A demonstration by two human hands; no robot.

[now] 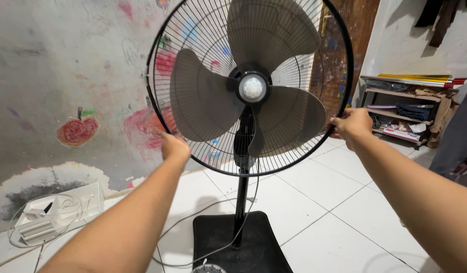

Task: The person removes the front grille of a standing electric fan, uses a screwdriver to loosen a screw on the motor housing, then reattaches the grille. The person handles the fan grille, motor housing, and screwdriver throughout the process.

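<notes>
Nearest to me, both forearms reach forward over the fan base (241, 242), a black plate on white tile with the cord (193, 225) looping beside it. My left hand (174, 147) is at the lower left rim of the grille (249, 86); fingers curl toward the wire but I cannot tell whether they grip it, the hand's back hides them. My right hand (352, 124) is clamped on the right rim, fingers wrapped around the black ring, thumb on top. The fan stands upright on its pole (239, 202), three grey blades (203, 101) exposed, no front guard in view, cap (252, 87) at the hub. Risks as I judge them: blades are bare, so a slipped finger goes straight in; uneven pull from one firm hand and one loose one could twist the grille or tip the stand; the cord near the base could snag. Further left a white housing (56, 212) lies on the floor by the painted wall (76, 129); a shelf (410, 108) sits far right.
</notes>
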